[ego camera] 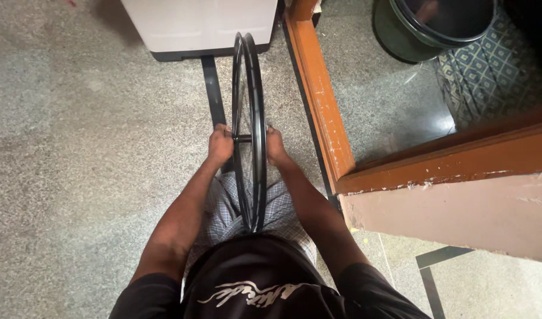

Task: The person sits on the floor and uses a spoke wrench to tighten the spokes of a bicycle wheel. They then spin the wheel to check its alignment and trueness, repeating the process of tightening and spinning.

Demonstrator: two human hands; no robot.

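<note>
Between the left grip (220,145) and the right grip (275,146), the wheel (251,118) looked like black metal with a smooth, glossy rim that caught the light. Under both grips, the floor (93,147) was speckled grey stone with a dull polish, and the checked shorts (223,207) were soft woven cloth. To the right of the right grip, the door frame (324,112) was orange-brown painted wood, chipped and rough, and beyond it stood a glossy dark plastic bucket (442,23).
</note>
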